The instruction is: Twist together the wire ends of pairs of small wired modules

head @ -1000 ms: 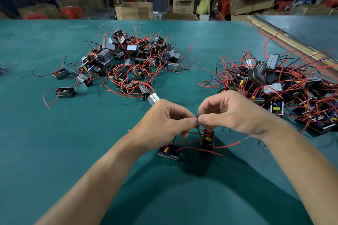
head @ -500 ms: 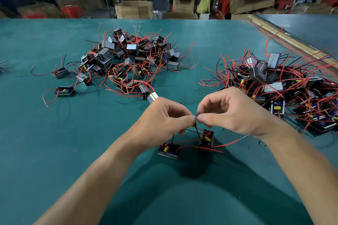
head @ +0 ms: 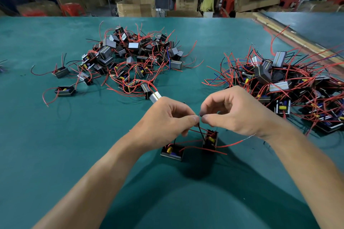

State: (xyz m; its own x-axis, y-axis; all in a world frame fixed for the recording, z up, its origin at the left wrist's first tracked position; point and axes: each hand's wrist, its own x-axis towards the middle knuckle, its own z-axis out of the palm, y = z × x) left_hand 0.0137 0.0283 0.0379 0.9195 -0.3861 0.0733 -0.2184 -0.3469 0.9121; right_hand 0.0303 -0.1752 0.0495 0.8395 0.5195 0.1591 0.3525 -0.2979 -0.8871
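While the left hand (head: pixel 167 117) and the right hand (head: pixel 236 113) meet fingertip to fingertip above the teal cloth-covered table (head: pixel 55 145), each pinches between thumb and forefinger the tip of the thin black wire (head: pixel 201 132) that rises from below, so both hands are clamped on the same small joint. Beneath them sit two small black box-shaped modules: the flat-lying module (head: pixel 172 151), its open top showing a yellow and a blue part, lies under the left hand, and the upended module (head: pixel 210 140) stands just beside it, tilted, under the gap between the hands. Thin red leads cross between the two, and one long red lead (head: pixel 234 142) runs out under the right wrist, ending in bare silvery strands. Farther back lies a tangled heap of like modules (head: pixel 134 57), with a second heap (head: pixel 279 83) to the right, near the right hand. Brown cardboard boxes (head: pixel 136 7) stand beyond the table's far edge.
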